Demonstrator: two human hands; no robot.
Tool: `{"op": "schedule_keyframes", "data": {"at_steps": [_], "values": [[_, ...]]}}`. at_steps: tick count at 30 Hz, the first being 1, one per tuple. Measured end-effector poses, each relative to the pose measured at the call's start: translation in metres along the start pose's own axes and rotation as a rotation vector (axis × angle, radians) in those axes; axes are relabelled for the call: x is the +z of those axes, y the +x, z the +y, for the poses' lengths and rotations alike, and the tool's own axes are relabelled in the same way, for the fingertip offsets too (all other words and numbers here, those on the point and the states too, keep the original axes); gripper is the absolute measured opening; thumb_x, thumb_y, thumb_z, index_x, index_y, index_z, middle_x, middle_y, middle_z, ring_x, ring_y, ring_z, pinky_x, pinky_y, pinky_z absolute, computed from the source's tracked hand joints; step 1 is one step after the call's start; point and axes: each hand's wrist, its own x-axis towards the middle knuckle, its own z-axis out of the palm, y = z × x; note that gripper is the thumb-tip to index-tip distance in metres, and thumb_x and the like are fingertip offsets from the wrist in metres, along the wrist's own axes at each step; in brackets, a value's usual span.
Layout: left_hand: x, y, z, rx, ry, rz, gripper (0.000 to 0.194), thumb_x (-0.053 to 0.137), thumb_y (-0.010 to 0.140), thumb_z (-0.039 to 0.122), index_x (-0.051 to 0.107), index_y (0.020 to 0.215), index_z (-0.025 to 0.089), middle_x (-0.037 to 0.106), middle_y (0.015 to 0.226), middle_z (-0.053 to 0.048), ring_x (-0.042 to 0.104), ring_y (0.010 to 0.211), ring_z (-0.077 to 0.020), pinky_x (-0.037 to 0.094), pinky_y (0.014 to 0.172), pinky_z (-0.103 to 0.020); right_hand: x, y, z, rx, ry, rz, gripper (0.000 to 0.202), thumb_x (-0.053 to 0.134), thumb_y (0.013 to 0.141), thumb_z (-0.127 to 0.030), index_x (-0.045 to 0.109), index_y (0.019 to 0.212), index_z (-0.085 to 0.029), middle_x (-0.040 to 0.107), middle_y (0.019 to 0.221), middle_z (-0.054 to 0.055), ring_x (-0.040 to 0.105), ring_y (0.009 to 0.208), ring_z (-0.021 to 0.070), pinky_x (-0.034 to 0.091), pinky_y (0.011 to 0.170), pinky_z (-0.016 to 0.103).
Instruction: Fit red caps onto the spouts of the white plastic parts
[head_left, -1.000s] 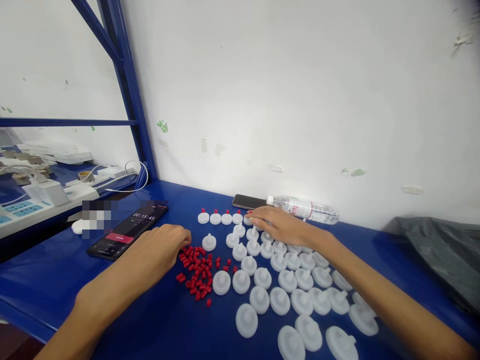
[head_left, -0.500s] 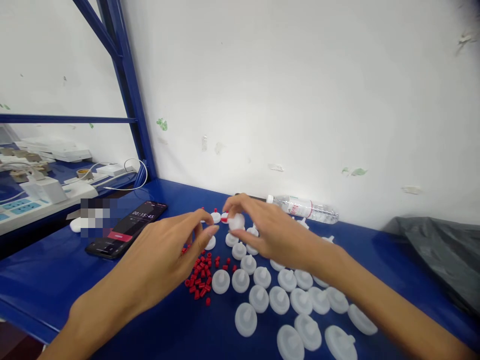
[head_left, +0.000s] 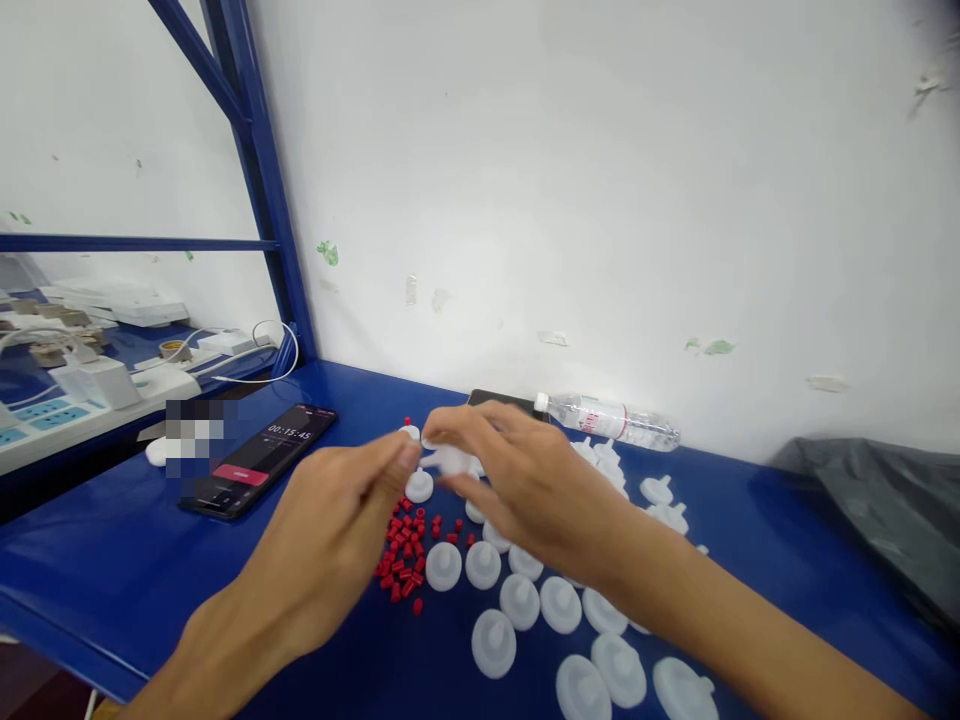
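My right hand (head_left: 517, 465) grips a white plastic disc with a short nozzle (head_left: 451, 460), blurred by motion, between thumb and fingers. Its nozzle points left, toward my left hand (head_left: 337, 530). The left thumb and forefinger are pinched together close to that nozzle; whatever is between them is hidden. Below the hands lies a pile of small red caps (head_left: 405, 548). Similar white nozzled discs (head_left: 519, 600) are spread below and to the right, partly covered by my right forearm. Behind my fingers, a white disc with a red cap on top (head_left: 409, 430) stands on the table.
A phone running a timer (head_left: 259, 460) lies on the blue table (head_left: 97, 570) at left. A clear plastic bottle (head_left: 607, 418) and a dark flat object (head_left: 487, 398) lie near the wall. A grey plastic bag (head_left: 862, 520) sits at right, a power strip (head_left: 45, 425) at far left.
My right hand has moved slightly left with the white disc. The left thumb and forefinger, apart before, have closed together. Both hands are now nearer each other.
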Motion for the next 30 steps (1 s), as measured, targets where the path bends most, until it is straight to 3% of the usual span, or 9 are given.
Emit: {"op": "schedule_keyframes", "data": {"at_steps": [2, 4, 6, 9, 11, 14, 19, 23, 30], "values": [[-0.012, 0.001, -0.002, -0.093, -0.118, 0.107, 0.053, 0.036, 0.108, 0.05, 0.035, 0.063, 0.023, 0.038, 0.056, 0.004, 0.036, 0.051, -0.0128, 0.031, 0.05, -0.03, -0.004, 0.0, 0.018, 0.121, -0.118, 0.019, 0.03, 0.054, 0.104, -0.012, 0.063, 0.13, -0.023, 0.071, 0.127, 0.013, 0.069, 0.117, 0.0277, 0.058, 0.095, 0.043], [-0.021, 0.004, -0.009, -0.139, -0.143, 0.145, 0.053, 0.037, 0.107, 0.052, 0.035, 0.063, 0.023, 0.037, 0.057, 0.004, 0.038, 0.053, -0.0133, 0.032, 0.051, -0.03, -0.009, -0.001, 0.041, 0.304, -0.142, 0.023, 0.024, 0.062, 0.101, -0.017, 0.069, 0.124, -0.022, 0.074, 0.12, 0.013, 0.072, 0.103, 0.0291, 0.059, 0.081, 0.041], [-0.024, 0.007, -0.019, -0.148, 0.006, 0.073, 0.05, 0.035, 0.107, 0.052, 0.042, 0.067, 0.023, 0.045, 0.061, 0.003, 0.044, 0.057, -0.0153, 0.035, 0.055, -0.032, -0.011, -0.001, 0.061, 0.371, -0.139, 0.043, 0.016, 0.065, 0.1, -0.022, 0.072, 0.115, -0.021, 0.077, 0.108, 0.011, 0.073, 0.093, 0.0284, 0.058, 0.079, 0.042], [-0.013, 0.012, -0.039, -0.162, 0.287, -0.093, 0.042, 0.035, 0.106, 0.047, 0.063, 0.085, 0.024, 0.066, 0.084, -0.003, 0.062, 0.074, -0.0211, 0.043, 0.067, -0.036, -0.005, -0.001, 0.078, 0.398, -0.105, 0.063, 0.01, 0.065, 0.101, -0.027, 0.074, 0.104, -0.023, 0.076, 0.109, 0.008, 0.072, 0.098, 0.0261, 0.056, 0.085, 0.04], [-0.004, 0.014, -0.051, -0.161, 0.395, -0.186, 0.039, 0.036, 0.105, 0.04, 0.071, 0.1, 0.025, 0.071, 0.104, -0.006, 0.069, 0.088, -0.0248, 0.047, 0.077, -0.039, 0.003, -0.002, 0.08, 0.401, -0.08, 0.052, 0.01, 0.067, 0.1, -0.03, 0.076, 0.101, -0.025, 0.075, 0.113, 0.007, 0.071, 0.1, 0.0251, 0.056, 0.084, 0.038], [0.003, 0.016, -0.065, -0.136, 0.493, -0.284, 0.038, 0.038, 0.104, 0.034, 0.075, 0.105, 0.026, 0.073, 0.112, -0.009, 0.071, 0.098, -0.027, 0.049, 0.084, -0.039, 0.012, -0.003, 0.081, 0.401, -0.049, 0.014, 0.008, 0.071, 0.098, -0.03, 0.077, 0.1, -0.025, 0.077, 0.11, 0.007, 0.072, 0.097, 0.0252, 0.055, 0.082, 0.038], [0.001, 0.02, -0.072, -0.152, 0.542, -0.336, 0.033, 0.043, 0.101, 0.029, 0.077, 0.101, 0.026, 0.078, 0.108, -0.008, 0.072, 0.102, -0.0316, 0.048, 0.082, -0.041, 0.018, -0.004, 0.086, 0.412, 0.0, -0.045, 0.006, 0.074, 0.095, -0.027, 0.079, 0.093, -0.026, 0.083, 0.102, 0.004, 0.077, 0.092, 0.0275, 0.057, 0.08, 0.038], [0.002, 0.02, -0.078, -0.169, 0.543, -0.366, 0.028, 0.05, 0.096, 0.024, 0.075, 0.108, 0.025, 0.08, 0.108, -0.009, 0.073, 0.103, -0.0337, 0.048, 0.079, -0.04, 0.021, -0.007, 0.09, 0.421, 0.044, -0.038, 0.004, 0.074, 0.095, -0.023, 0.075, 0.097, -0.026, 0.084, 0.101, 0.002, 0.08, 0.097, 0.0262, 0.059, 0.084, 0.037], [0.003, 0.019, -0.081, -0.148, 0.532, -0.424, 0.024, 0.051, 0.093, 0.019, 0.073, 0.085, 0.026, 0.076, 0.091, -0.005, 0.071, 0.085, -0.0263, 0.04, 0.067, -0.035, 0.029, -0.012, 0.093, 0.417, 0.047, -0.081, 0.004, 0.071, 0.097, -0.024, 0.072, 0.094, -0.026, 0.084, 0.099, 0.001, 0.08, 0.1, 0.0236, 0.059, 0.087, 0.035]]}}
